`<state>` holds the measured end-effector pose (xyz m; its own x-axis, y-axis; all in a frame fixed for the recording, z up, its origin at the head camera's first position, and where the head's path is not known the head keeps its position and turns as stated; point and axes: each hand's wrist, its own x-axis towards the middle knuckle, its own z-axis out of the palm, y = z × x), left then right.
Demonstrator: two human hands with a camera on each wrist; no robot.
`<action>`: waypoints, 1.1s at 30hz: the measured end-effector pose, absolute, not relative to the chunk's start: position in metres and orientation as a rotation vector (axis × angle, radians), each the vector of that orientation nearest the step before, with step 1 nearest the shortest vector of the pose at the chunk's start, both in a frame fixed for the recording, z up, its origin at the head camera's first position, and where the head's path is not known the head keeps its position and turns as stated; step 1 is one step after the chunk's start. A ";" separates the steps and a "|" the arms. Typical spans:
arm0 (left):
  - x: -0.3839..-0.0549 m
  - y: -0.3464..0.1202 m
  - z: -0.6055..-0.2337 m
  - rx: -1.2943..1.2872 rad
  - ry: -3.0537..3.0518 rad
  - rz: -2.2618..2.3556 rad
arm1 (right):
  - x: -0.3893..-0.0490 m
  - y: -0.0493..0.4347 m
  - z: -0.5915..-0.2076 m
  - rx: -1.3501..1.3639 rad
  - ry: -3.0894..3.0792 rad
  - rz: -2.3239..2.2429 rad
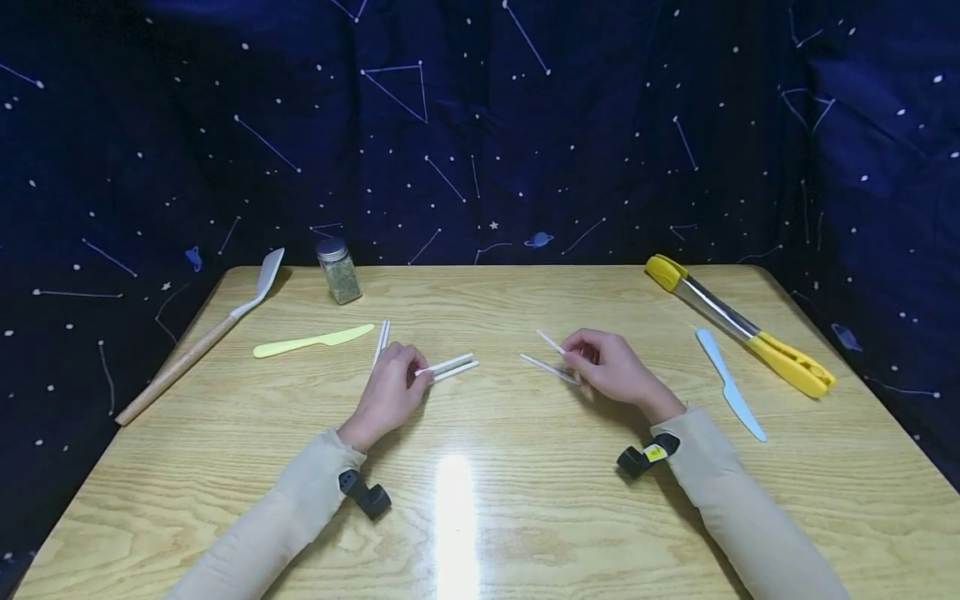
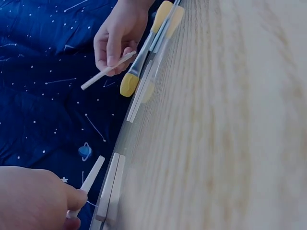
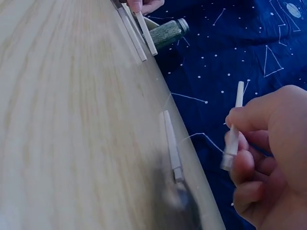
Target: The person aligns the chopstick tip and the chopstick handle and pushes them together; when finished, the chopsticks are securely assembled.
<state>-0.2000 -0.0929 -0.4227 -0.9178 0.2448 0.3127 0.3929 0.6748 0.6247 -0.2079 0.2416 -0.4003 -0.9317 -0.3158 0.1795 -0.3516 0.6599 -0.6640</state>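
Note:
My left hand (image 1: 386,390) pinches a slim white stick (image 1: 450,362) between thumb and fingers, just above the tabletop. A second white stick (image 1: 459,370) lies under it, almost parallel. Behind that hand, partly hidden by it, more white stick (image 1: 385,332) shows, looking like two side by side. To the right, my right hand (image 1: 609,367) pinches another white stick (image 3: 232,129), raised and tilted above the table. Below it a further white stick (image 1: 547,367) lies on the wood, slanting toward the fingers. A gap separates the two hands.
On the wooden table (image 1: 480,308), a spatula (image 1: 202,342), a yellow knife (image 1: 313,341) and a jar of dried herbs (image 1: 339,272) lie or stand at left. At right are a blue knife (image 1: 729,383) and yellow-handled tongs (image 1: 738,325). A starry dark cloth (image 1: 480,133) hangs behind.

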 end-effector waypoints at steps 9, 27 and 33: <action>-0.198 -0.090 -0.421 -0.550 -2.566 -1.160 | -0.204 0.238 -0.390 0.535 -2.799 1.367; -0.190 -0.081 -0.418 -0.663 -2.565 -1.231 | -0.199 0.228 -0.386 0.608 -2.543 1.959; -0.187 -0.078 -0.417 -0.657 -2.559 -1.290 | -0.197 0.225 -0.386 0.553 -2.551 1.958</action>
